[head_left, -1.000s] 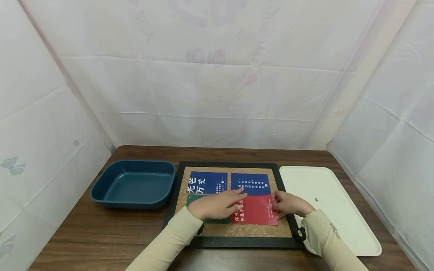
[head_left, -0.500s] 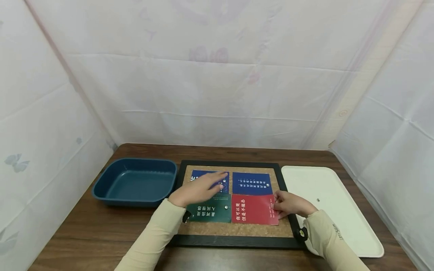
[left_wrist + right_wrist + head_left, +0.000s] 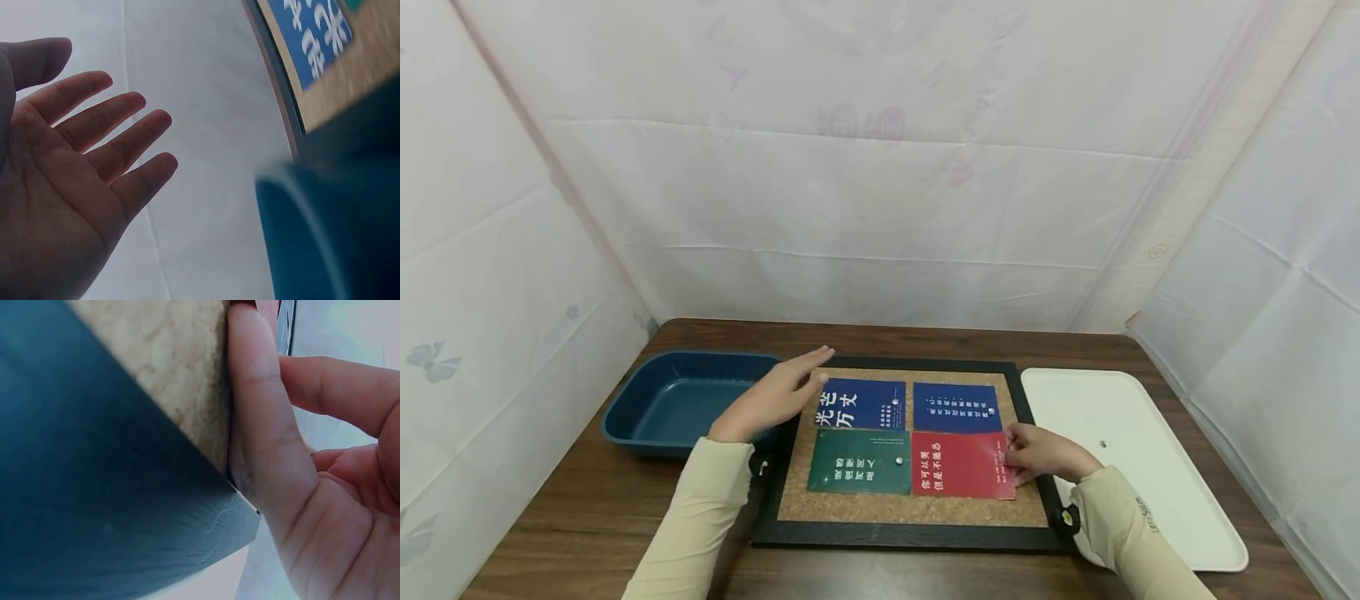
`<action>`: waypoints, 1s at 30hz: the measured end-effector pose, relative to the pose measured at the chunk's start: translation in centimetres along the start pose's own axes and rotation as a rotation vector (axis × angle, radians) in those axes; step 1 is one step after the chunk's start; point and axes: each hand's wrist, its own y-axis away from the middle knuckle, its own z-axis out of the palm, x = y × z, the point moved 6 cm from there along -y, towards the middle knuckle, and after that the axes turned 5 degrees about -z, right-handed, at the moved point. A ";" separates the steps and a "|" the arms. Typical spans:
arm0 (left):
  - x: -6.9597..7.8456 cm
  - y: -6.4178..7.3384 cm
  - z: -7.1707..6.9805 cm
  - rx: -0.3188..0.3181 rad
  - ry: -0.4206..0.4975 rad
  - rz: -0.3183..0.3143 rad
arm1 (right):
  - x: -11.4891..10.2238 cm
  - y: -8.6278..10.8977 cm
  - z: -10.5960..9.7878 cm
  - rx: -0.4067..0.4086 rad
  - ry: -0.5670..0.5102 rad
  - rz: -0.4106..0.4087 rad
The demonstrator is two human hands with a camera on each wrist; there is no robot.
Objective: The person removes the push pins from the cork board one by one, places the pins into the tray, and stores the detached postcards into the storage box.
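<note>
Four-sided printed cards lie on a black-framed cork board (image 3: 917, 510). A red card (image 3: 962, 467) is at the front right, and my right hand (image 3: 1048, 452) pinches its right edge with thumb and fingers. In the right wrist view the thumb (image 3: 269, 419) lies along the cork, its tip at a bit of red. Beside the red card is a green card (image 3: 861, 467) with a silver pushpin (image 3: 898, 460). Behind them lie a blue card (image 3: 880, 400) and another blue card (image 3: 955, 400). My left hand (image 3: 771, 400) holds nothing, fingers extended, above the board's left edge.
A deep teal tray (image 3: 692, 408) stands left of the board, partly behind the left hand. On the right lies a white tray (image 3: 1142, 467) with a small metal pin (image 3: 1102, 444) in it. Pale cloth walls (image 3: 880, 208) enclose the wooden table (image 3: 580, 483).
My left hand has lifted off the cards and moved left toward the teal tray, uncovering the green and left blue cards. My right hand has stayed at the red card's edge.
</note>
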 end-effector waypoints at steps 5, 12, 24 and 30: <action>-2.1 0.7 -1.7 0.044 -0.014 -0.053 | 0.1 0.1 0.0 0.004 -0.006 0.006; -4.9 2.0 -3.2 0.085 -0.042 -0.112 | 0.0 0.1 0.2 -0.017 -0.011 -0.028; -9.5 4.8 -5.9 0.142 -0.077 -0.186 | 0.2 -0.3 0.1 0.007 -0.029 -0.001; -11.5 5.8 -6.7 0.159 -0.098 -0.224 | 0.1 -0.2 0.0 -0.007 -0.023 -0.011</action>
